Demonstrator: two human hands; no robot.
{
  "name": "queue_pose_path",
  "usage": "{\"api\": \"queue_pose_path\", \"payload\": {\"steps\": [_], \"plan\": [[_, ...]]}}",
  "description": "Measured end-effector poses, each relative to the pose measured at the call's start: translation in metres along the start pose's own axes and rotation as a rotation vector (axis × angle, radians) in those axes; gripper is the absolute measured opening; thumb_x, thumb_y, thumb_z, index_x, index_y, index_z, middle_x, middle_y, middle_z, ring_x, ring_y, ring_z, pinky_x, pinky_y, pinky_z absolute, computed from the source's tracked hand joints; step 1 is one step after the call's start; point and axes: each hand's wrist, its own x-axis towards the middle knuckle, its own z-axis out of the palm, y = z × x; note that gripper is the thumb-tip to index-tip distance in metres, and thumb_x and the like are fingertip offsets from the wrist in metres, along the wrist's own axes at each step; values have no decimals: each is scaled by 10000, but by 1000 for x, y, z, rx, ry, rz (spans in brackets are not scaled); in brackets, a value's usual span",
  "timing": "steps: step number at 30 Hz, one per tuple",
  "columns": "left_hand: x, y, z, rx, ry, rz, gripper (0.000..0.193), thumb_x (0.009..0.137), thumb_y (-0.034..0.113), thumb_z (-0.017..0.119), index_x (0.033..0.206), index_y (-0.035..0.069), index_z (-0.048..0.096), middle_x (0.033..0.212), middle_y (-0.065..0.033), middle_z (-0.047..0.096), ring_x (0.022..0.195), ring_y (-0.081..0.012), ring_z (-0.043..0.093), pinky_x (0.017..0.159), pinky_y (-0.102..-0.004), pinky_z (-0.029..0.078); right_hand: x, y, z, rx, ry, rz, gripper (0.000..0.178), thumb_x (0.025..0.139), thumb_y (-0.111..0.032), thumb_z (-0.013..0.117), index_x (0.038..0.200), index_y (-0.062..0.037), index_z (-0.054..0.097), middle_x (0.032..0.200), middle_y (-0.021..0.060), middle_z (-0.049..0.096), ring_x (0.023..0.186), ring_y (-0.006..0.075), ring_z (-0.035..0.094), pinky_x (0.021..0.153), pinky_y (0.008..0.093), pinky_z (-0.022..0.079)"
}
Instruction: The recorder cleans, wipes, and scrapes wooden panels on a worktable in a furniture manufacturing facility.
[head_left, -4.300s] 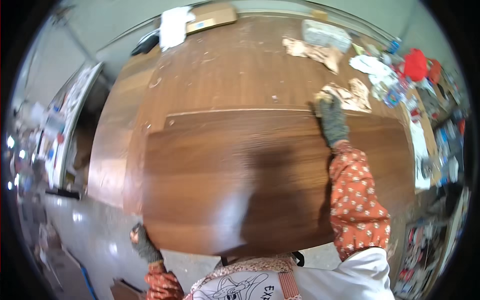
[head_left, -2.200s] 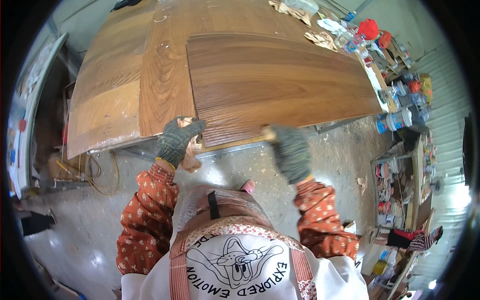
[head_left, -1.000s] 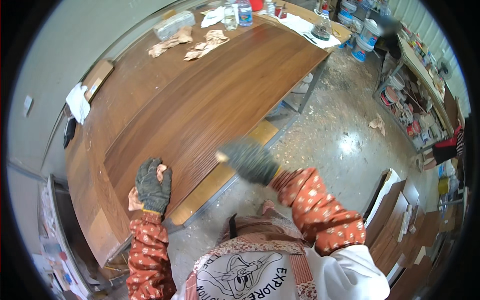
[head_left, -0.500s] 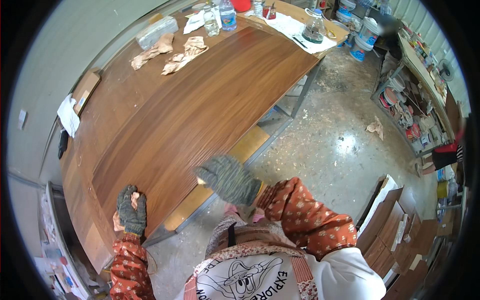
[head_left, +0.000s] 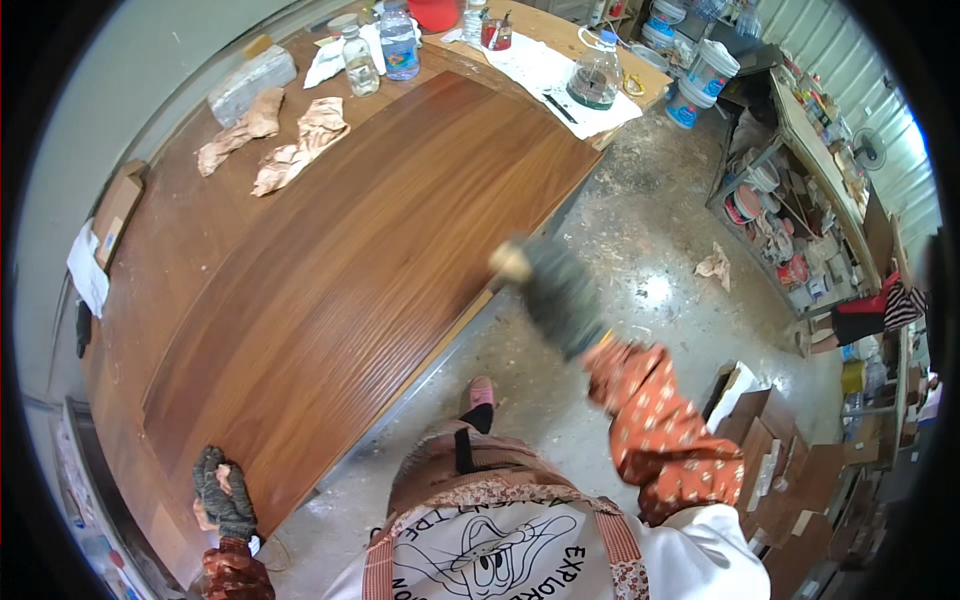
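A long brown wood-grain panel point(head_left: 350, 280) lies on the workbench. My left hand point(head_left: 226, 497), in a dark grey knit glove, is at the panel's near left corner. Its fingers are closed on a crumpled tan cloth point(head_left: 203, 515), parts of which show between and beside them. My right hand point(head_left: 562, 300), gloved alike and smeared by motion, is at the panel's right edge, about halfway along. A small pale tan thing point(head_left: 511, 263) sticks out of its fingers; I cannot make out its kind.
Two crumpled tan cloths point(head_left: 305, 143), a wrapped block point(head_left: 252, 84), bottles point(head_left: 399, 45) and a jug of dark liquid point(head_left: 595, 75) stand or lie on the bench's far part. Buckets point(head_left: 700, 80) are beyond. Brown boards point(head_left: 775, 450) lie at right, below a person point(head_left: 865, 315).
My right hand has swept forward and right along the panel's edge with the pale thing. The view has shifted; my left hand stays at the near corner. One shoe has come into view.
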Motion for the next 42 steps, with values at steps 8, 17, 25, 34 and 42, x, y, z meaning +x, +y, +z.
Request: {"api": "queue_pose_path", "payload": {"steps": [8,17,25,34,42], "plan": [[23,77,40,431,53,68,384,991,219,528,1274,-41,525,1267,-212,552,1182,-306,531,1026,-381,407,3,21,-2,-229,-187,-15,340,804,-174,648,1134,-102,611,1035,118,627,983,309,586,849,444,478],[23,171,120,330,-12,153,361,983,164,527,1265,-61,521,1255,-234,539,1163,-343,521,1025,-409,394,43,99,-68,52,71,248,331,859,-199,645,1163,-69,625,1002,167,653,940,323,612,861,448,488],[11,285,200,235,-110,158,350,985,181,513,1246,-52,530,1261,-224,535,1178,-353,507,1040,-421,367,62,169,-99,-159,-195,261,372,821,-159,658,1177,-75,591,1056,171,621,969,330,591,852,438,495],[0,442,318,125,-119,477,306,836,110,625,1122,1,628,1158,-210,585,1103,-396,534,993,-504,384,62,249,-114,38,44,-147,388,817,-177,694,1178,-75,597,1065,137,631,1045,274,587,946,488,464],[-5,518,375,161,-79,606,399,748,58,668,1137,-11,612,1170,-204,590,1087,-377,562,963,-473,429,48,324,-117,84,-33,179,266,846,-121,661,1108,-78,655,1070,127,660,975,293,639,900,406,502]]}}
